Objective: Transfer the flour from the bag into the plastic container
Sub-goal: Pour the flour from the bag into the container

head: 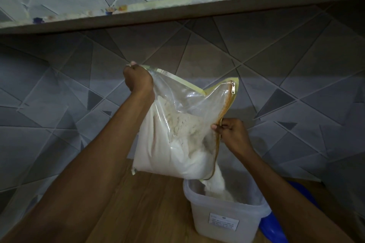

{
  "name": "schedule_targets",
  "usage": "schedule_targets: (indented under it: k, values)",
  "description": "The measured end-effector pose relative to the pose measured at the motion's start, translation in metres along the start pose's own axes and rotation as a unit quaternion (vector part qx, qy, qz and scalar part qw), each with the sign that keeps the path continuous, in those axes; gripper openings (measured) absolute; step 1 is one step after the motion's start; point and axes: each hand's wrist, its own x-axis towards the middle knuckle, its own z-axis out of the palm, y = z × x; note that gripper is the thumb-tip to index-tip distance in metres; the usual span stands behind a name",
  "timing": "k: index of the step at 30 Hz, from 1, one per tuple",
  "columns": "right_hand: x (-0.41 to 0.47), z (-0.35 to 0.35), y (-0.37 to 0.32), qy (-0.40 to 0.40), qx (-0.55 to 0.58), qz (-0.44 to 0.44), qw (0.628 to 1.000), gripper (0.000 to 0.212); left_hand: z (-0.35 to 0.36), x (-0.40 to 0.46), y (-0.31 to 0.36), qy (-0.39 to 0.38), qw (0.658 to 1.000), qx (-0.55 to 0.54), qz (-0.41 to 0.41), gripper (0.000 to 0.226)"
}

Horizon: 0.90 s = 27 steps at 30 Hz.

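1. The left hand is clenched around the upper corner of a clear zip bag, holding that corner high above the plastic container.
2. The right hand pinches the bag's open zipper edge between thumb and fingers, partway down the side that faces the container, steering the mouth.
3. The bag hangs tilted in the air, up and to the left of the container, with its lowest open corner just over the container's rim. The zipper pull sits at the bag's top right corner, so the mouth runs open down the right side.
4. A stream of flour falls from that low corner into the container. This is the pour in progress.
5. Done so far, as I judge it: a low mound of flour lies inside the container, well short of the rim.
6. Left to do, as I judge it: most of the flour is in the bag, filling its lower half and sloping up towards the left hand. The bag needs more tilting to empty it.
7. The container stands on a wooden worktop, with a printed label on its near wall.
8. A blue object, perhaps the lid, lies just right of the container; I cannot tell for certain.
9. Behind the container is a patterned grey wall, with a shelf high above.
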Motion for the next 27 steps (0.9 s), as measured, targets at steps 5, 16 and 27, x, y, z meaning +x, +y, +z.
schedule_targets:
  k: [5,16,27]
  values:
    - [-0.004,0.001,0.0,-0.002,-0.009,-0.009,1.0,0.046,0.004,-0.006,0.0,-0.009,1.0,0.008,0.01,0.038]
    - [-0.007,0.005,0.006,0.042,0.031,0.001,0.999,0.039,0.003,-0.009,0.004,-0.01,1.0,0.014,0.009,0.039]
    - [-0.016,0.0,0.0,0.08,0.048,-0.013,0.996,0.038,0.003,-0.027,0.014,-0.009,0.999,0.041,0.034,0.039]
